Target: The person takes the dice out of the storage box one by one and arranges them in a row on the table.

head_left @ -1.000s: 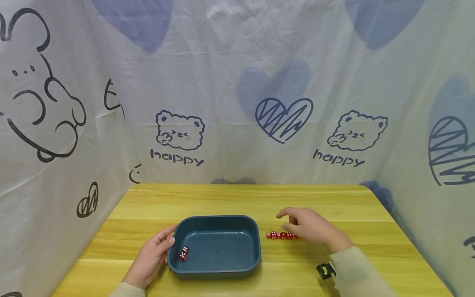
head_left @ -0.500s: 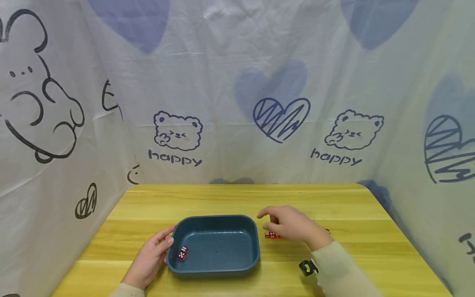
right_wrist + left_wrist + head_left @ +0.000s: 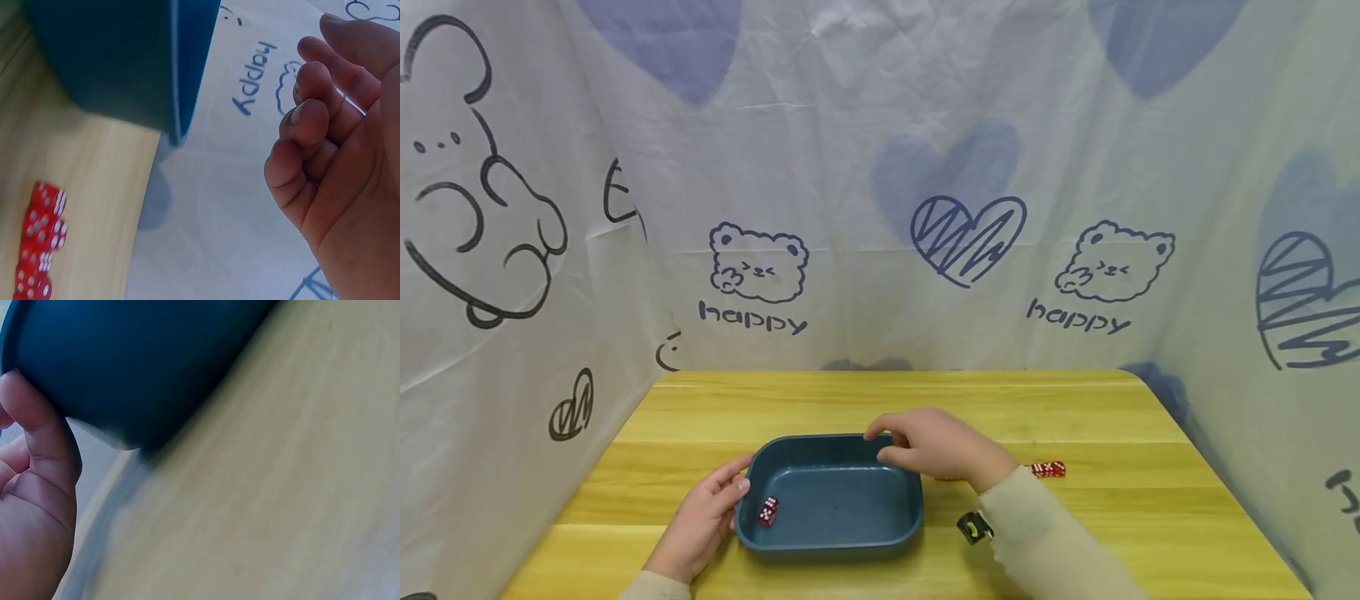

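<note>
A dark blue rectangular tray (image 3: 842, 546) stands on the table. At its left end my left hand (image 3: 703, 512) holds the side, thumb at the rim; in the left wrist view the thumb (image 3: 37, 419) lies against the outer wall. Red dice (image 3: 768, 511) with white dots, one or two, sit in the tray's left end. My right hand (image 3: 936, 446) hovers over the tray's far right corner, index finger and thumb apart. In the right wrist view its fingers (image 3: 312, 119) are loosely bent, and nothing shows between them.
A row of red dice (image 3: 1047, 469) lies on the table right of the tray, partly hidden by my right forearm. The wood-grain table (image 3: 1112, 517) is enclosed by white printed cloth (image 3: 850, 167) at the back and sides.
My right hand has moved left, from above the row of dice to over the tray's right corner. The left hand and the tray hold nearly the same place.
</note>
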The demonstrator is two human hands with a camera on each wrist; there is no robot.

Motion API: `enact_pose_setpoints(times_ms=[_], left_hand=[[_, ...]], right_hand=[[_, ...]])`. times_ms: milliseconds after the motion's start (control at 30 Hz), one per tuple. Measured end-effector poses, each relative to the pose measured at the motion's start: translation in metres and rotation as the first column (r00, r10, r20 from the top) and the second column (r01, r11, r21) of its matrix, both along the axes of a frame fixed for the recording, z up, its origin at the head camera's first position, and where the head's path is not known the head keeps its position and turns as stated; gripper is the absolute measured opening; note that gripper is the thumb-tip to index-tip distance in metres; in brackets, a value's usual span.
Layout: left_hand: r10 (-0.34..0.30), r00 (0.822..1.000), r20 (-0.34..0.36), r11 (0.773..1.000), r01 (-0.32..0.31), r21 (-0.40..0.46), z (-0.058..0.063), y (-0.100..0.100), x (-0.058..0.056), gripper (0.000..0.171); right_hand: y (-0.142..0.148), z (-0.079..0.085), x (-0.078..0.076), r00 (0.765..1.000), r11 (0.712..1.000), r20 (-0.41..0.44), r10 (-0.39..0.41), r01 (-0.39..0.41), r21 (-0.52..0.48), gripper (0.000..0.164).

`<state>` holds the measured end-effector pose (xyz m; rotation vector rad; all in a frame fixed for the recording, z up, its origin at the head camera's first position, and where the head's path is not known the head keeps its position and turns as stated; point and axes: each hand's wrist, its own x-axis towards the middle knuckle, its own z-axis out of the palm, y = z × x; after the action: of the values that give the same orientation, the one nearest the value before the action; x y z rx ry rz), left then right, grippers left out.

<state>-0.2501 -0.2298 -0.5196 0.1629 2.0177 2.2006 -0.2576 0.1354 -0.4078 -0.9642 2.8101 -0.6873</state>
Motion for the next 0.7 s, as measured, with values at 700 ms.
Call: enact_pose_setpoints(times_ms=[700], left_hand=[[-0.006,1.0,0.018,1.0,0.006,-0.007,-0.001,-0.001,-0.001,0.054]], right_hand=[[-0.067,0.013,-0.016,0.976,0.976,-0.083,0.201,-0.193,0.096,0.028]])
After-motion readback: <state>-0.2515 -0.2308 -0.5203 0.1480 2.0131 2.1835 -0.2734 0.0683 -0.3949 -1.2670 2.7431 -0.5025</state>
